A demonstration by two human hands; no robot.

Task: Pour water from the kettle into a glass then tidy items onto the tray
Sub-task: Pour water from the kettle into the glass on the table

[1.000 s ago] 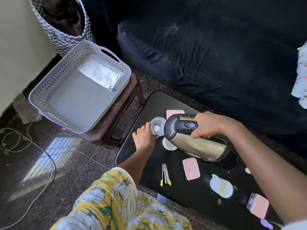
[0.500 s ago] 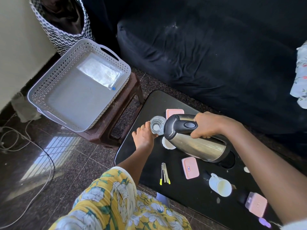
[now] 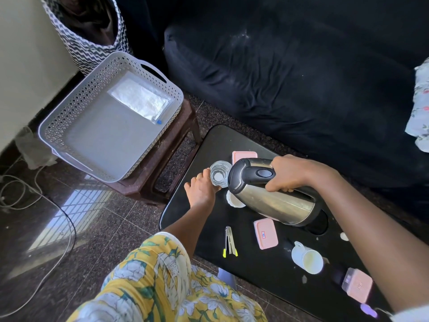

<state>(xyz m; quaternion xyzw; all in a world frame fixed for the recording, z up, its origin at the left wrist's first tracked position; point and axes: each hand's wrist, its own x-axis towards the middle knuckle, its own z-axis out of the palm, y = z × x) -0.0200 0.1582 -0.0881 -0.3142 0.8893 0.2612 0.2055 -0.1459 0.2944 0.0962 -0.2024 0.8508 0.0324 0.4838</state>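
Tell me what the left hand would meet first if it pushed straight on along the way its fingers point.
The left hand already grips the glass; beyond it, probably the pink container, though depth is unclear.

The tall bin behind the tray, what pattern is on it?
A black-and-white zigzag pattern on the bin, in the head view.

- Setting: a home living room.
- Landmark: a low black coffee table (image 3: 232, 145) standing on a dark speckled stone floor (image 3: 97, 240).
- Behind the table: a dark upholstered sofa (image 3: 290, 73).
- Left of the table: a brown plastic stool (image 3: 167, 156) carrying a grey perforated tray (image 3: 69, 117).
- Beyond the stool: a chevron-patterned fabric hamper (image 3: 79, 47) against a pale wall (image 3: 25, 59).
- On the table: household items, including a steel kettle (image 3: 276, 201), a white mug (image 3: 306, 257) and pink lidded boxes (image 3: 265, 233).
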